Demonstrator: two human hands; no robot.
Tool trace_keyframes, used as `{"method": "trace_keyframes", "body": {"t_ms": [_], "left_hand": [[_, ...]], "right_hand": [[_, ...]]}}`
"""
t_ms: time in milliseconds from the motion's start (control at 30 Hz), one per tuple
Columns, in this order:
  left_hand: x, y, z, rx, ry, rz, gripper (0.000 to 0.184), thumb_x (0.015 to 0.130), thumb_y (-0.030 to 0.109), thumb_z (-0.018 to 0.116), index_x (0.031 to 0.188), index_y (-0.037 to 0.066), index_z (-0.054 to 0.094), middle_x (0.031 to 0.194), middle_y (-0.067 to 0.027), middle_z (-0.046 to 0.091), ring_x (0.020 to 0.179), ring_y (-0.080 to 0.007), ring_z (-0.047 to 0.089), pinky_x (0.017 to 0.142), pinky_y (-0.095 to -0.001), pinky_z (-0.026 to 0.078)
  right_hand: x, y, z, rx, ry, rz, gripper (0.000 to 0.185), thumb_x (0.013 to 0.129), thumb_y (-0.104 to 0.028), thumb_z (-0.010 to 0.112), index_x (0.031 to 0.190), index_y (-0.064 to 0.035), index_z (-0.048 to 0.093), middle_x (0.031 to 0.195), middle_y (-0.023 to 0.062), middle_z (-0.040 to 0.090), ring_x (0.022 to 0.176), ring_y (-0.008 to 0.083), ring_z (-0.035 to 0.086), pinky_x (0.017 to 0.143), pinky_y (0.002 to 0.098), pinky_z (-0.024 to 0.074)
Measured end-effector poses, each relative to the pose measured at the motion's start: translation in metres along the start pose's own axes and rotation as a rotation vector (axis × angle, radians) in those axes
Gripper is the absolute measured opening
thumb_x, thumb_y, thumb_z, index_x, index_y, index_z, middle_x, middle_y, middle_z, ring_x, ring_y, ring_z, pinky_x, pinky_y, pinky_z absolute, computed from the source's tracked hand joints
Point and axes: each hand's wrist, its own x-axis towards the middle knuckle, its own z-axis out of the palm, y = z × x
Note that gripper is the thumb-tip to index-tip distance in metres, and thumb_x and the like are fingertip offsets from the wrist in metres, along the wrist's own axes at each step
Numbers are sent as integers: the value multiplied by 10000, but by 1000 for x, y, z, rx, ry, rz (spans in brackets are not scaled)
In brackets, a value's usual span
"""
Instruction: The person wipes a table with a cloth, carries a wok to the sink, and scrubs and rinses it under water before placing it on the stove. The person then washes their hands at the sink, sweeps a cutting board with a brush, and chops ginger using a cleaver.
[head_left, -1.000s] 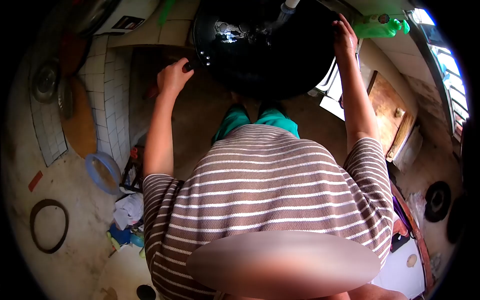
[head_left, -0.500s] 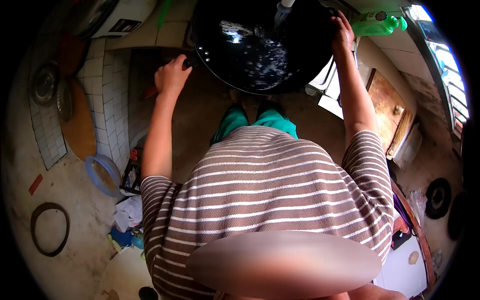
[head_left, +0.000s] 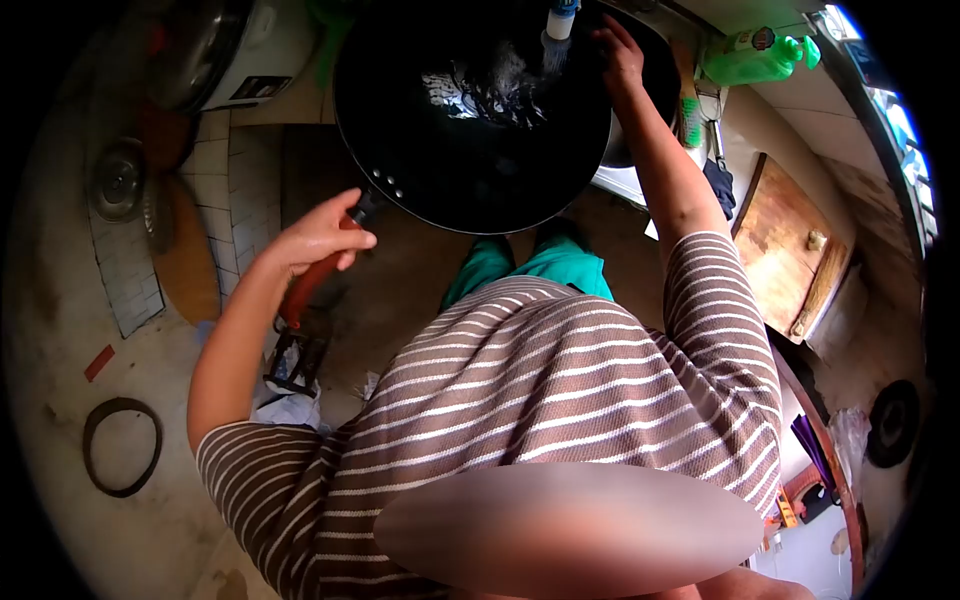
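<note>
A large black wok with rivets near its handle is tilted under a running faucet. Water streams from the nozzle and swirls inside the wok. My left hand is closed around the wok's red-brown handle, close to where it joins the pan. At the far right rim is my right hand, its fingers bent over the edge; the dark surface partly hides what they grip.
A green bottle stands on the right counter, with a green brush nearby. A wooden board is at right. On the left are a white appliance, a metal lid and a ring on the floor.
The wok has moved left and closer to me. My left hand has moved down and left with the handle, and my right hand has shifted left with the rim.
</note>
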Motion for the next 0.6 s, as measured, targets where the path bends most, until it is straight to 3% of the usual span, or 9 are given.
{"method": "trace_keyframes", "body": {"t_ms": [33,67,100,133,233,267,367,533,600], "left_hand": [[1,-5,5,-124,-58,-7,684,798,65,661,1367,5,286,735,-56,536,503,-99,503,473,-245,415],[3,-7,10,-173,-140,22,497,809,56,644,1236,42,391,691,-24,500,488,-92,486,464,-228,403],[3,-8,20,-238,-148,37,334,817,48,632,1088,71,439,662,-3,466,467,-84,459,447,-220,372],[4,-9,30,-232,-85,60,314,820,47,627,1076,66,445,663,-2,466,460,-82,448,440,-220,360],[19,-30,60,-252,101,156,257,831,19,610,1028,74,455,665,9,461,438,-65,417,404,-214,317],[24,-33,72,-275,152,164,254,831,13,613,1016,78,453,663,12,460,432,-64,413,393,-217,310],[40,-48,105,-305,278,220,296,830,12,616,1070,37,444,637,14,475,413,-57,399,358,-230,298],[64,-62,152,-299,498,270,278,819,70,656,1034,44,482,548,45,457,415,-41,388,367,-229,305],[64,-61,161,-312,526,272,276,819,73,658,1031,41,485,549,46,455,416,-42,389,367,-229,306]], "right_hand": [[2,-2,7,2,-6,26,359,862,-62,577,1217,-6,565,894,67,651,805,138,600,732,234,465],[4,-6,18,12,-5,27,359,862,-62,577,1217,-6,565,894,67,651,805,138,600,732,234,465],[7,-10,28,24,-1,51,308,875,-97,578,1174,-23,583,823,39,622,687,99,538,617,202,415],[10,-13,34,32,4,76,261,887,-132,580,1130,-40,600,752,11,593,568,60,476,501,170,364],[30,-9,41,135,-89,112,256,891,-130,576,1134,-53,602,741,8,594,569,65,490,490,180,364],[46,1,37,102,-231,44,234,898,-134,569,1117,-62,609,730,8,591,561,65,491,479,191,364],[68,9,51,89,-114,126,199,906,-144,557,1070,-47,620,732,5,590,562,66,487,482,196,365],[98,14,72,76,-309,157,191,906,-168,543,1003,-27,627,772,53,616,707,188,594,650,330,475],[105,20,68,119,-354,191,202,900,-181,554,998,-20,626,781,60,620,708,187,596,653,329,478]]}}
